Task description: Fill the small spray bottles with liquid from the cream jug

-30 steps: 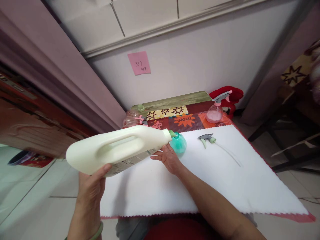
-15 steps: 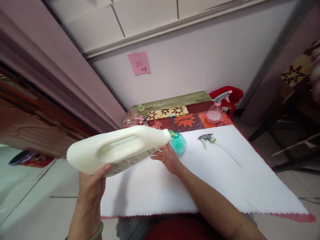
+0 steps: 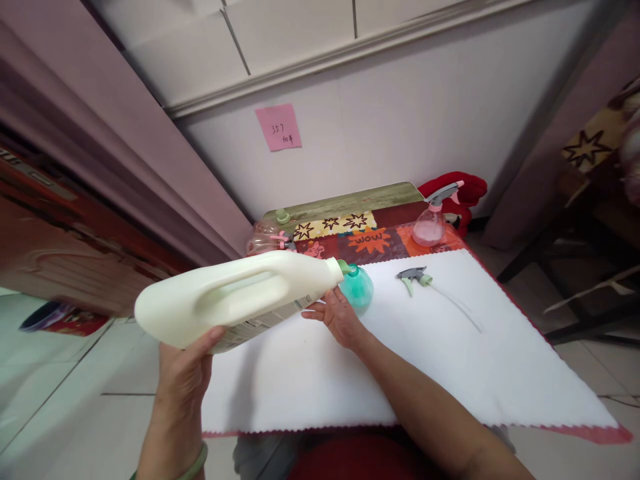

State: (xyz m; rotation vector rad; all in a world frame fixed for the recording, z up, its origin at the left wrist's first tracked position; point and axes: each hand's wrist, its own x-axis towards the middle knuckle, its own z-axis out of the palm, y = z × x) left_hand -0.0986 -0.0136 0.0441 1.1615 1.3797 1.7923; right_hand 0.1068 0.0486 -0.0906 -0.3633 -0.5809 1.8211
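Observation:
My left hand (image 3: 190, 367) grips the lower underside of a large cream detergent bottle (image 3: 250, 287) with a hollow handle, holding it nearly level and tilted toward the right. Under its neck, my right hand (image 3: 340, 317) supports it with the thumb up against it and the fingers stretched out beneath. The light green spout (image 3: 344, 267) meets the open mouth of a round teal spray bottle (image 3: 359, 288) standing on the white mat. Any flow of liquid is too small to tell. To the right lies a grey and green spray head (image 3: 414, 275) with a thin clear tube.
A pink spray bottle (image 3: 429, 227) stands at the back right. At the back left are another clear pinkish bottle (image 3: 260, 239) and a green cap (image 3: 283, 215). The white mat (image 3: 450, 373) covers the table, against a wall with a pink note (image 3: 279, 127).
Almost nothing differs. The base of the detergent bottle has shifted very slightly to the right; both hands keep their places.

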